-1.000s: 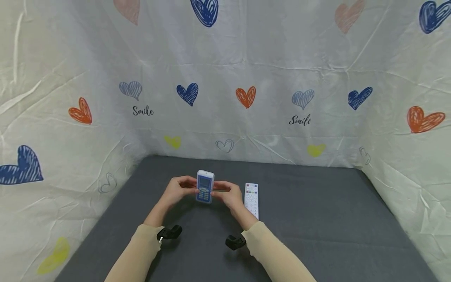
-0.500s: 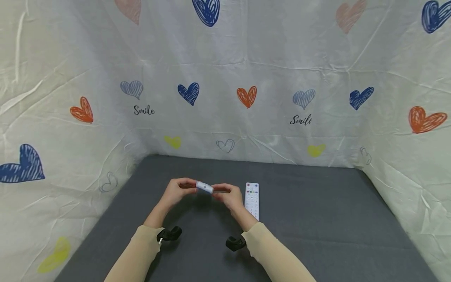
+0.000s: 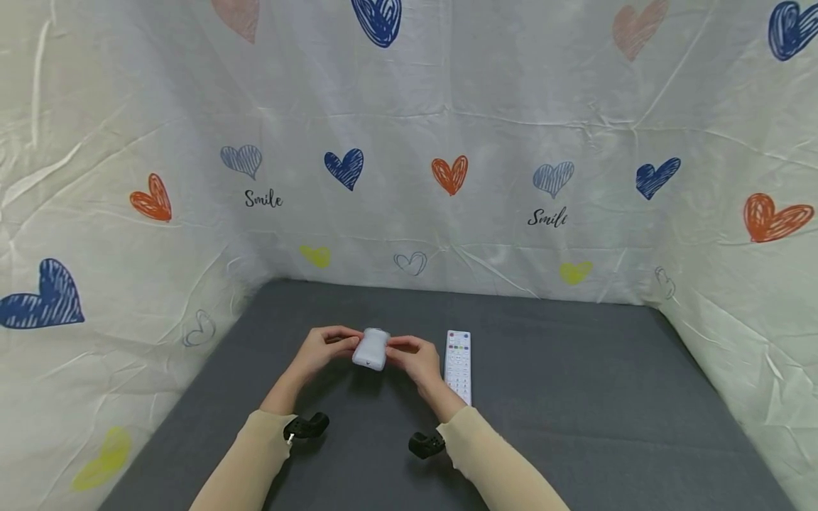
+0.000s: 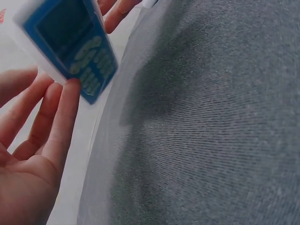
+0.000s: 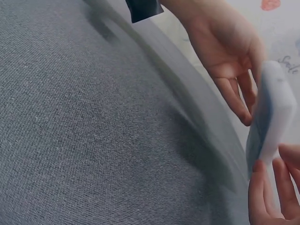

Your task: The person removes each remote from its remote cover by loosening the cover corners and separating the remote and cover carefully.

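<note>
Both hands hold a small white and blue remote (image 3: 371,348) above the grey table (image 3: 575,397). In the head view its plain white back faces up. My left hand (image 3: 322,349) pinches its left side and my right hand (image 3: 412,353) pinches its right side. The left wrist view shows the blue keypad face of the remote (image 4: 70,49) turned down toward the table, with my left fingers (image 4: 56,117) along its edge. The right wrist view shows the remote (image 5: 272,117) edge-on between my right fingertips (image 5: 269,192) and the left hand (image 5: 229,51).
A long white remote (image 3: 458,365) lies flat on the table just right of my right hand. White cloth (image 3: 447,128) printed with hearts walls in the table at the back and both sides. Black wrist cameras (image 3: 307,426) sit under my sleeves.
The small remote has been turned over between my hands: its blue keypad faced me a second ago, it was edge-on half a second ago, and now its white back faces up.
</note>
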Demonstrator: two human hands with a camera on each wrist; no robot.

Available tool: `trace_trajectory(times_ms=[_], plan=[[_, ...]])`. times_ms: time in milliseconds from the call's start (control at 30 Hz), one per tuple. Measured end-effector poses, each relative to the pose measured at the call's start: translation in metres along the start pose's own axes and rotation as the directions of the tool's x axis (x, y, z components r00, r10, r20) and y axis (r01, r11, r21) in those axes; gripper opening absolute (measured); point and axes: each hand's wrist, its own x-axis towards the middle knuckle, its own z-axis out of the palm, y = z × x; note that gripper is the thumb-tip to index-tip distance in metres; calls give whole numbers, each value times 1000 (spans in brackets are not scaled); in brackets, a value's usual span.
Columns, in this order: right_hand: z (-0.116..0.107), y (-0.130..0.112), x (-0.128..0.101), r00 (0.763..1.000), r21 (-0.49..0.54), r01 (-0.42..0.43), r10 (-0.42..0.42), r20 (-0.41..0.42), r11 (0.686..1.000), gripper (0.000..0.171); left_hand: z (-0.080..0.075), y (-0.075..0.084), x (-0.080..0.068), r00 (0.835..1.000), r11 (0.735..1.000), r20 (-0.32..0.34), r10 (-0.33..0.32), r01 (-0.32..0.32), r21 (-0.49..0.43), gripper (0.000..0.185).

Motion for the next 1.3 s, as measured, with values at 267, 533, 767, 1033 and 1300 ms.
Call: trace_trajectory(times_ms=[267,533,767,1033,1300], plan=[[2,8,2,999,10,-22,23,-37,1000,35,1,-7,0,998,996,-21,-52,54,70,35],[3,12,1,995,1,-81,81,-55,997,40,5,-8,-3,998,995,-18,-66,68,74,52],[3,15,1,996,2,-80,80,-38,997,38,7,-11,-3,995,992,0,-97,96,76,53],[4,20,-1,997,-47,-73,72,-31,996,37,7,-14,-2,991,988,1,-131,130,88,52],[4,24,-2,997,-140,-61,55,-47,988,34,7,-16,-3,990,988,37,-135,132,86,52]])
